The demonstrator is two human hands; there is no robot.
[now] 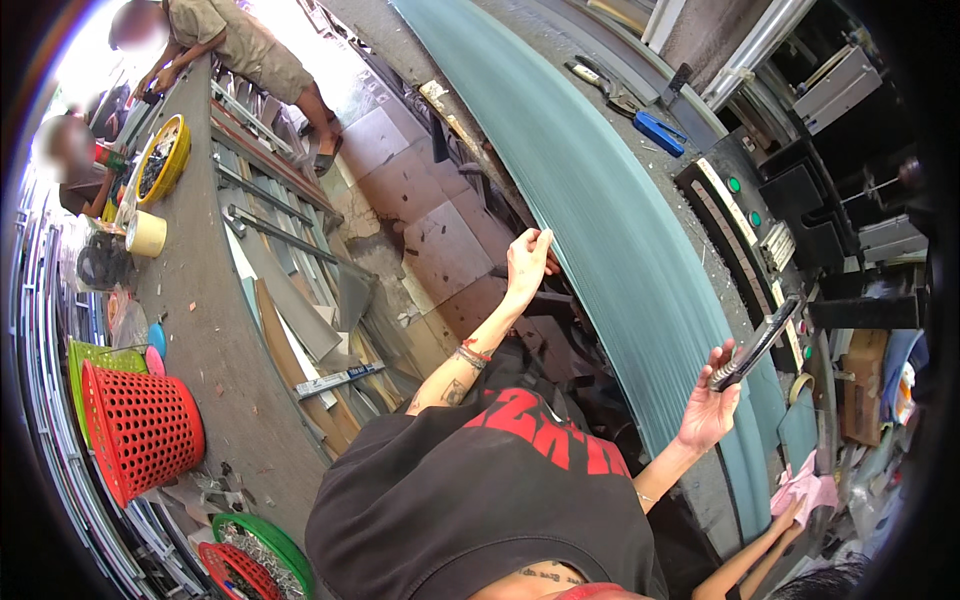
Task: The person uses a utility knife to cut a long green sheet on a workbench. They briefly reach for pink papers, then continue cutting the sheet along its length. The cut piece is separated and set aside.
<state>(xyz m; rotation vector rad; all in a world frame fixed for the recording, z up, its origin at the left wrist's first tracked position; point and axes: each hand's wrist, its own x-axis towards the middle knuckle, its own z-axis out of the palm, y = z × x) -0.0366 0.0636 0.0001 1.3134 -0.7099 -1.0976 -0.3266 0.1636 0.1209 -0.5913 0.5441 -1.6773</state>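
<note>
A long strip of blue-green pleated mesh (610, 230) lies across the workbench in front of me, fine lines running along it. At its near edge my left hand (527, 265) pinches the rim between thumb and fingers. Further right, my right hand (710, 405) is raised over the mesh, fingers closed around a slim black utility knife (752, 348) that points away to the upper right. Part of its grip is hidden by the fingers.
Blue-handled pliers (658, 133) and a cutting tool (600, 80) lie beyond the mesh, near a rail with green buttons (734, 185). Another person's hands hold a pink cloth (803, 488) at lower right. Left, a second bench carries a red basket (145, 430); another person stands beyond.
</note>
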